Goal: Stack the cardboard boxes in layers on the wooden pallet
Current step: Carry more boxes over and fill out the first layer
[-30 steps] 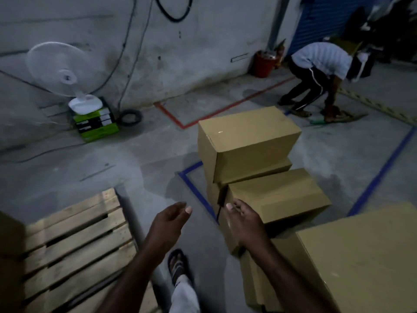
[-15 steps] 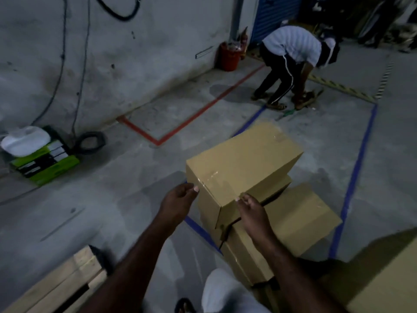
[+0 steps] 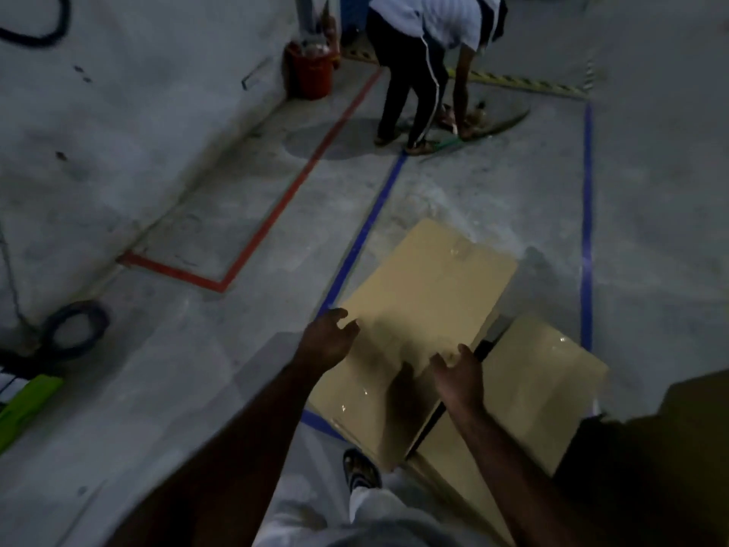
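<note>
A tan cardboard box (image 3: 430, 290) lies on top of a small pile, just ahead of me. A second box (image 3: 540, 380) sits lower to its right, and another box face (image 3: 367, 412) shows below the top one. My left hand (image 3: 327, 341) hovers at the top box's near left corner with fingers loosely curled, holding nothing. My right hand (image 3: 459, 375) reaches over the near right edge, fingers spread, apparently just above the cardboard. The wooden pallet is out of view.
Another person (image 3: 426, 57) bends over at the back beside a red bucket (image 3: 311, 71). Blue tape (image 3: 363, 238) and red tape (image 3: 276, 215) mark the concrete floor. A coiled cable (image 3: 75, 329) and a green box (image 3: 23, 408) lie at the left. A dark shape (image 3: 662, 448) fills the lower right.
I have stepped closer and now look more steeply down; the pallet has left the view. Both hands have moved forward to the top box's near edge.
</note>
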Motion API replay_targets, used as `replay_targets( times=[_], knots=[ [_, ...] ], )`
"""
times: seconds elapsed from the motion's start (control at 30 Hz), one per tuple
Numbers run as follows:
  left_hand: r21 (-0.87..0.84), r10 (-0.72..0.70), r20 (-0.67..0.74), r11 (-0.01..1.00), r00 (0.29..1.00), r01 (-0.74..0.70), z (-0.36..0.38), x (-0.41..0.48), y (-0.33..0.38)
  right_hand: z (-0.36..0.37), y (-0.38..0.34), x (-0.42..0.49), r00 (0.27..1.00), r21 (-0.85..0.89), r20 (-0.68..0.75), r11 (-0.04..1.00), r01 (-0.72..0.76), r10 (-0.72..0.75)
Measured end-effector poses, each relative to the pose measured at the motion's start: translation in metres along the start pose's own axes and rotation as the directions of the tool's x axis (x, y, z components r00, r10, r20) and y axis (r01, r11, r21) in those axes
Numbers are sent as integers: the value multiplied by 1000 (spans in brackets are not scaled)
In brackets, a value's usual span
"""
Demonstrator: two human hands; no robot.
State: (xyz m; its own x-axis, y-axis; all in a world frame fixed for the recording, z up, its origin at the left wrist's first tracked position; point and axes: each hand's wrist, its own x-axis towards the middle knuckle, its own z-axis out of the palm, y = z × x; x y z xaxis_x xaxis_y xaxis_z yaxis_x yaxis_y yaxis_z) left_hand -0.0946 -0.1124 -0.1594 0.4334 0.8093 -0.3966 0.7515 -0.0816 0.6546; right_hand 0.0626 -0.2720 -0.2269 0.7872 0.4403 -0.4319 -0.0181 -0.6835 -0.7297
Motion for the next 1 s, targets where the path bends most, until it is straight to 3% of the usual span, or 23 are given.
replay_targets(
  times=[0.13, 0.3, 0.43, 0.57, 0.77, 0.9, 1.0],
  knots=[
    [158, 23, 75, 987, 997, -35, 15, 61, -10, 10, -6, 15, 994, 144, -59, 986, -84, 93],
    [184, -8, 226, 982, 974, -34, 39, 106, -32, 27, -8, 24, 988, 197, -59, 972, -127, 141],
    [111, -25, 210, 994, 977, 2, 17, 93, -14, 27, -23, 21, 971, 185, -73, 960, -212, 229],
    [133, -68, 92, 990, 993, 56, -19, 83, -20, 30, -55, 23, 994, 51, -65, 995, -88, 91],
    [22, -192, -48, 981, 980, 193, -84, 68, -60, 65, -123, 27, 986, -154, 117, 979, 133, -116],
    [-173, -294, -192, 949, 936, 263, -123, 42, -89, 100, -159, 22, 926, -199, 281, 928, 314, -253],
    [-349, -353, -340, 908, 872, 232, -150, 11, -123, 141, -187, 2, 839, -205, 411, 861, 465, -356]
  ],
)
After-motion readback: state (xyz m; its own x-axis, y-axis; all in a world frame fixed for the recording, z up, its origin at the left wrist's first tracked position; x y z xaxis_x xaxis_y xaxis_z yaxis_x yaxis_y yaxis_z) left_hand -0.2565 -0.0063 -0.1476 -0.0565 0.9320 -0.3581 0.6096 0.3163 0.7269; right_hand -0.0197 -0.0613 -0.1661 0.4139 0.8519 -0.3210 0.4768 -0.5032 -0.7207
